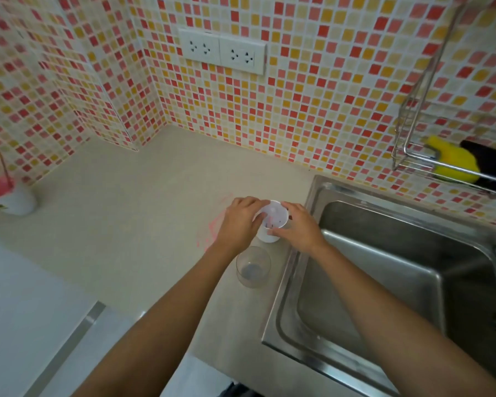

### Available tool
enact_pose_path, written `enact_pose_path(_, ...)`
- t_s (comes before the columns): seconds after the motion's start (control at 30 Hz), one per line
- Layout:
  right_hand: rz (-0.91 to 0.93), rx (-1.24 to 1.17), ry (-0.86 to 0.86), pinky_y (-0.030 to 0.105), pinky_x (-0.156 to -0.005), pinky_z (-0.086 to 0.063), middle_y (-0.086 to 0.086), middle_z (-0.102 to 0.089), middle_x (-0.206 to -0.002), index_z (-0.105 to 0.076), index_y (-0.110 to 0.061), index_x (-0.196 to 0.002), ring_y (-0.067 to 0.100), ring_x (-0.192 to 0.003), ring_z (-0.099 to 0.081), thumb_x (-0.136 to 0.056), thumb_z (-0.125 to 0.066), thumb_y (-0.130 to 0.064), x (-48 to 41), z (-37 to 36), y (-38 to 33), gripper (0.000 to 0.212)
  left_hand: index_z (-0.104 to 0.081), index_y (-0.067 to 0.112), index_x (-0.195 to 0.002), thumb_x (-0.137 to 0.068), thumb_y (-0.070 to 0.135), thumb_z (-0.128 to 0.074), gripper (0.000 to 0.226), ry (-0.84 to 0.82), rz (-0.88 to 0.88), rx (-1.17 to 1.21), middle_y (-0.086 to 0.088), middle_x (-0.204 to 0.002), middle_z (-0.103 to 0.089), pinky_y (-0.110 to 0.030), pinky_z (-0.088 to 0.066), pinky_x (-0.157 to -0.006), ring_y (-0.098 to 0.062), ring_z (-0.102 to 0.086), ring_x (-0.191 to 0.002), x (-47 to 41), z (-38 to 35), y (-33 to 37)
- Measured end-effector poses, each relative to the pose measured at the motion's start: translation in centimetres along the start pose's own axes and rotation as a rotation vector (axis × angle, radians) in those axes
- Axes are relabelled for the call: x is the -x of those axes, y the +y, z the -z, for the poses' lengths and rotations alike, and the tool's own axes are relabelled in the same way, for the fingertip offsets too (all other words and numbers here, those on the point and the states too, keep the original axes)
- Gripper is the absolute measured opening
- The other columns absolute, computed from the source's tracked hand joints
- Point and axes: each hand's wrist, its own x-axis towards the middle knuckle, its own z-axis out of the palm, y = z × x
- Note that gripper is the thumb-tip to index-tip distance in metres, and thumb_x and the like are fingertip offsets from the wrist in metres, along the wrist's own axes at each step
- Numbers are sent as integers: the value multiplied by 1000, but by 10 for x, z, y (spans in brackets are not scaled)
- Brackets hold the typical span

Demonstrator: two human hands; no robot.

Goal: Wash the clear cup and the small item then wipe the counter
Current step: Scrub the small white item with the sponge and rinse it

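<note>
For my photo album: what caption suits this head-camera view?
Both hands, left hand and right hand, grip a small white cup beside the sink, clear cup waiting nearby.

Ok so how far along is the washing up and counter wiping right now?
Nothing looks washed yet. Both hands, left hand and right hand, grip the small white plastic cup beside the dry steel sink. The clear glass tumbler waits untouched, and the pink smear remains on the counter.

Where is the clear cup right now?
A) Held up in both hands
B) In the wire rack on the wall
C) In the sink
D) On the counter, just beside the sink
D: the clear cup stands on the counter by the sink; both hands hold a small white container instead.
</note>
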Motion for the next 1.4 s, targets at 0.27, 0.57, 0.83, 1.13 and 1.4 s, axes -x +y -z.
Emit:
enact_pose_path(0.27, -24, 45, -10, 31, -96, -40, 3, -47, -138, -42, -18, -137, 21, -118, -50, -70, -82, -38, -2, 2, -2, 80, -70, 11, -112, -92, 19, -51, 28, -82, -152, -61, -12, -101, -70, -38, -46, -86, -32, -54, -98, -21, -8, -1)
enact_pose_path(0.57, -94, 71, 60, 35, -96, -46, 0, -51, -134, -45, -22, -133, 20, -115, -52, -66, -81, -46, -2, -9, -1, 80, -72, 3, -98, -83, 2, -68, 16, -73, -235, -118, -14, -94, -71, -30, -44, -84, -32, -60, -92, -39, -7, 6)
enact_pose_path(0.83, -85, 118, 83, 38, -111, -32, 2, -22, -156, -15, -18, -151, 22, -140, -29, -83, -71, -19, 19, 34, -17, 88, -71, 13, -105, -92, 17, -60, 17, 27, -105, 61, -4, -99, -70, -22, -36, -78, -23, -56, -95, -41, 16, 22)
enact_pose_path(1.13, 170, 287, 918, 37, -93, -45, 6, -64, -115, -65, -12, -115, 23, -107, -57, -93, -51, -15, 50, 217, -27, 26, -67, 21, -107, -91, 27, -63, 18, -59, -121, 266, 7, -97, -68, -16, -42, -73, -7, -56, -91, -55, 11, 109)
enact_pose_path(1.4, -360, 297, 522, 32, -74, -46, -2, -60, -118, -58, -25, -120, 21, -102, -56, -85, -61, -45, 22, 268, 7, 40, -65, 18, -103, -90, 18, -64, 14, -136, -123, 383, 2, -99, -68, -7, -41, -72, -5, -59, -84, -58, -9, 163)
